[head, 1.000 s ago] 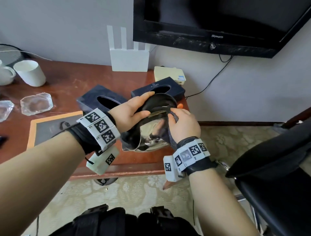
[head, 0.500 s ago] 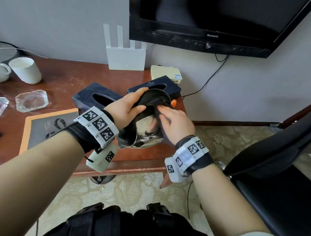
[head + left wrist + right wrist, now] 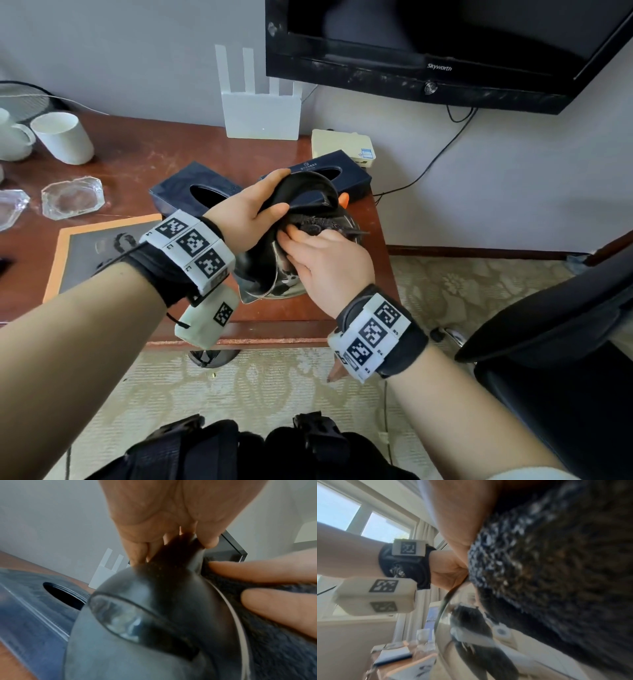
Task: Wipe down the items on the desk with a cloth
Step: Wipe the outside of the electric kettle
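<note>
Between my two hands: the kettle (image 3: 274, 274) was held tilted above the near edge of the desk (image 3: 137, 161), its shiny steel belly turned toward me.
Left hand (image 3: 246, 214): fingers and thumb were curled round the black handle (image 3: 301, 192), which arched just past my fingertips.
Right hand (image 3: 329, 260): fingers lay nearly straight, pressing the dark cloth (image 3: 315, 224) flat against the kettle's upper body, just under the handle; nothing was pinched.
Kettle's handling: I judged it rigid, hollow and fairly light if empty; whether it held water I could not tell. The polished steel looked slippery and showed every smear, so I judged the handle the only sure hold.
Cloth's handling: soft, nubbly and limp, it bunched under my fingers (image 3: 267, 572); I judged it would slide unless pressed with the flats.
Beyond my fingertips: two dark tissue boxes, one (image 3: 195, 192) behind my left hand and one (image 3: 329, 168) behind the handle; small print on the second was too fine to read.
Writing: "Skyworth" stood on the television (image 3: 438, 66) bezel, up past my right hand. My wristbands bore square coded markers with small codes such as "R5".
</note>
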`<action>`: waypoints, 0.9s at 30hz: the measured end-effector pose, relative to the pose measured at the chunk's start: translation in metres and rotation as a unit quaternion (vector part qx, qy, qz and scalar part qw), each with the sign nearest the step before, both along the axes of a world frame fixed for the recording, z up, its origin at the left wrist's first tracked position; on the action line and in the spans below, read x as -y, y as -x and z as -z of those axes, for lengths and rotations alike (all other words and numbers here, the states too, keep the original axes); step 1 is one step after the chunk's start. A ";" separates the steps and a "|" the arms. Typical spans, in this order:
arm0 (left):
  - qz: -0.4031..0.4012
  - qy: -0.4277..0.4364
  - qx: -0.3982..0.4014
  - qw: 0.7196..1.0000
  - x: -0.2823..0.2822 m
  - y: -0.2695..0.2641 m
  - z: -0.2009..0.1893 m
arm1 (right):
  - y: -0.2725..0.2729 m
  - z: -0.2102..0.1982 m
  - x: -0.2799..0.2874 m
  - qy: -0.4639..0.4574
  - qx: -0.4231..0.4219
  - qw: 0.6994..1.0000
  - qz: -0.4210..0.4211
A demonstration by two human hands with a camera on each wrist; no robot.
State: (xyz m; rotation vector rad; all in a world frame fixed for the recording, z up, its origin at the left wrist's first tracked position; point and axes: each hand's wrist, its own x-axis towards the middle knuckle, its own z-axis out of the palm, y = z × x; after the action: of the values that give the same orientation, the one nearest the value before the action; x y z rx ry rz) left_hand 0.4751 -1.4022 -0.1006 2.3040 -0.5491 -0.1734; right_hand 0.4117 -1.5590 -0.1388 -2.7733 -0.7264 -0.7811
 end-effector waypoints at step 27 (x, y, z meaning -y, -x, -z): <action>-0.033 -0.009 0.021 0.999 -0.007 -0.002 0.005 | -0.038 -0.011 0.047 -0.184 -0.285 0.927 0.162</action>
State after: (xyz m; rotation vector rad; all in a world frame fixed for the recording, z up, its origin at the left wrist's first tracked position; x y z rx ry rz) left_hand 0.4770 -1.3948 -0.1055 2.3453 -0.4935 -0.0987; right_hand 0.4495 -1.6058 -0.1282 -2.5795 -0.0074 -0.0965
